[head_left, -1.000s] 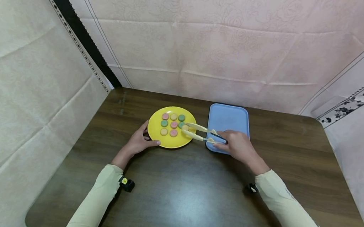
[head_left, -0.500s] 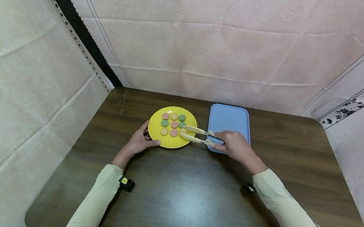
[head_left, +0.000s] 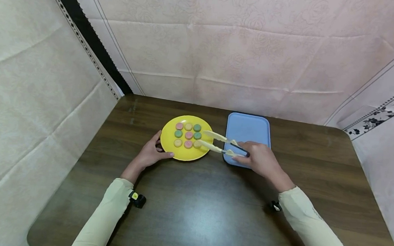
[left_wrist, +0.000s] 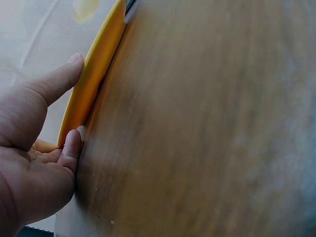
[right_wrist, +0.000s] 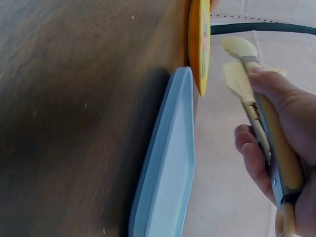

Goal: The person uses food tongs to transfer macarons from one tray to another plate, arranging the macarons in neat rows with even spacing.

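Note:
My left hand (head_left: 150, 152) holds the near left rim of a round yellow plate (head_left: 167, 149), thumb on the rim and fingers at its edge. In the left wrist view the thumb (left_wrist: 61, 79) lies against the plate's side (left_wrist: 91, 74). Pink, cream-yellow and green macarons (head_left: 188, 135) stand in rows on the plate. My right hand (head_left: 258, 158) grips cream-coloured tongs (head_left: 215, 149), also in the right wrist view, where the hand (right_wrist: 291, 113) wraps their handles. The tongs' arms are spread, the nearer tip beside the cream-yellow macaron (head_left: 197, 144) at the plate's near right.
A blue rectangular tray (head_left: 248, 127) lies right of the plate, partly under the right hand and tongs. Both stand near the far edge of a dark wooden table (head_left: 191, 199). Pale patterned cloth (head_left: 240, 57) hangs behind and at the sides.
The cream-yellow macaron, earlier between the tongs' tips, has shifted nearer to me and now sits at the corner of the rows. The tongs have spread and drawn back right. My left hand stays put.

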Demonstrator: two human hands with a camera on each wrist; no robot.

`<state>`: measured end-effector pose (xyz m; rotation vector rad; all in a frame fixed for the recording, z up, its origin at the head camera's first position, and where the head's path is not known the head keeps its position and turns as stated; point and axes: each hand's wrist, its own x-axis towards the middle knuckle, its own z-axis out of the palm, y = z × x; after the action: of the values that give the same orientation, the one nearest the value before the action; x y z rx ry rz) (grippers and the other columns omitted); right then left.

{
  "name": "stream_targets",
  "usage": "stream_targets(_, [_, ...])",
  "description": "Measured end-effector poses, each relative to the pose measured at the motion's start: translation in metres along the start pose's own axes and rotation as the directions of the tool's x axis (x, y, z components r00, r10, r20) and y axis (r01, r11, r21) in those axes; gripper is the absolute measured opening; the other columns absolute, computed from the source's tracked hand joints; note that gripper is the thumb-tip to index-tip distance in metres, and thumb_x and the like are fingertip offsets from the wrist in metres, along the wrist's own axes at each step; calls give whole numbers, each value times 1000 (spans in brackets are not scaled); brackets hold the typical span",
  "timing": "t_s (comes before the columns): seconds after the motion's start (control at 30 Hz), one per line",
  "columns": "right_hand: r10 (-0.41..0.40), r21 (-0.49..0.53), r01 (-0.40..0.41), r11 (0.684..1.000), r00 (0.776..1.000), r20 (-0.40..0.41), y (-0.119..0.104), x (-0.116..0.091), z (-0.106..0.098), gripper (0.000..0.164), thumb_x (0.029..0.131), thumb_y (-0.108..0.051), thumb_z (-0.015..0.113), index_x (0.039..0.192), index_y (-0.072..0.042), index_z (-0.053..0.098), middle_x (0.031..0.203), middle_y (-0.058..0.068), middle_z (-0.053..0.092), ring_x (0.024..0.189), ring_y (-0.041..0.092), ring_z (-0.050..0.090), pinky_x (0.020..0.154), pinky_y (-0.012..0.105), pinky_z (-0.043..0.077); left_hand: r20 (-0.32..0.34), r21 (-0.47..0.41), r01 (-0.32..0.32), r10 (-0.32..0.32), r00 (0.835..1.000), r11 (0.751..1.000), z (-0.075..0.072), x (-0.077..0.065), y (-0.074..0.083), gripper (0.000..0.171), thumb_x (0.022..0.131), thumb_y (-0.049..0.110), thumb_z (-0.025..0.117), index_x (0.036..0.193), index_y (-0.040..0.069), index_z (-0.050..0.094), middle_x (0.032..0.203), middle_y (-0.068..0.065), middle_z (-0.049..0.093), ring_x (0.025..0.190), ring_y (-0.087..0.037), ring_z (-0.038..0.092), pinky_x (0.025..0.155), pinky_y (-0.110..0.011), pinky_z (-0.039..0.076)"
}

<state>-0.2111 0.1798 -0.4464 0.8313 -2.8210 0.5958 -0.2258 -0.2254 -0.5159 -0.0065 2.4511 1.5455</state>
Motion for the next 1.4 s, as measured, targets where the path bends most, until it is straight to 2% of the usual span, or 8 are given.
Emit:
stream_targets(0.13, [10, 23, -8, 1000, 994, -109, 5, -8, -8, 56, 84, -35, 85, 128, -2, 71, 108, 14, 76, 67, 12, 60, 58, 32, 52, -4, 4, 3, -3, 1000, 1000, 0, 0, 1, 119, 83, 32, 88, 166, 14, 5, 152, -17, 45, 121, -33, 56, 94, -40, 52])
stream_targets(0.27, [33, 44, -24, 999, 978, -206, 13, -16, -16, 57, 83, -32, 87, 127, 0, 72, 99, 11, 76, 67, 15, 59, 56, 31, 49, -3, 7, 0, 0, 1000, 1000, 0, 1, 0, 119, 82, 33, 88, 166, 14, 5, 151, -17, 45, 121, -33, 56, 95, -41, 52])
stream_targets(0.43, [106, 62, -92, 994, 953, -285, 18, -28, -24, 60, 82, -30, 88, 129, 2, 69, 86, 9, 72, 67, 15, 61, 55, 33, 48, -2, 11, 2, -2, 1000, 1000, 0, 1, -1, 119, 82, 34, 88, 166, 14, 6, 151, -17, 45, 121, -33, 55, 97, -41, 51])
stream_targets(0.5, [128, 50, -119, 992, 941, -313, 20, -33, -26, 64, 80, -31, 89, 130, 4, 68, 88, 12, 71, 68, 16, 62, 57, 35, 49, -1, 13, 4, -4, 1000, 1000, 0, 1, 0, 119, 82, 34, 88, 166, 15, 5, 151, -17, 45, 121, -33, 55, 96, -41, 51])
stream_targets(0.67, [185, 32, -185, 982, 916, -357, 30, -44, -33, 72, 76, -34, 91, 131, 5, 66, 82, 13, 69, 67, 20, 60, 60, 39, 47, 1, 16, -1, 1, 1000, 1000, -1, 1, 0, 119, 82, 35, 88, 166, 15, 5, 151, -17, 45, 121, -33, 56, 97, -41, 52])
stream_targets(0.87, [234, 29, -243, 970, 885, -403, 46, -59, -42, 67, 75, -32, 92, 130, -1, 68, 79, 13, 71, 69, 27, 67, 62, 48, 48, 3, 19, 1, -1, 1000, 1000, -1, 1, -1, 121, 81, 38, 88, 166, 14, 6, 152, -16, 44, 122, -32, 54, 97, -42, 51])
stream_targets(1.17, [325, 31, -352, 935, 822, -468, 77, -89, -51, 58, 73, -34, 93, 115, 1, 71, 73, 15, 67, 65, 30, 61, 58, 48, 41, 9, 13, 9, -9, 1000, 1000, -1, 2, 0, 119, 82, 35, 88, 166, 15, 6, 152, -17, 44, 121, -33, 55, 95, -40, 52])
stream_targets(1.4, [372, -12, -431, 902, 791, -486, 105, -112, -58, 55, 72, -38, 92, 102, 2, 68, 73, 20, 67, 67, 39, 62, 60, 58, 40, 7, 15, 10, -10, 1000, 1000, -1, 2, 0, 120, 82, 36, 88, 166, 15, 5, 152, -16, 44, 121, -33, 55, 96, -41, 52])
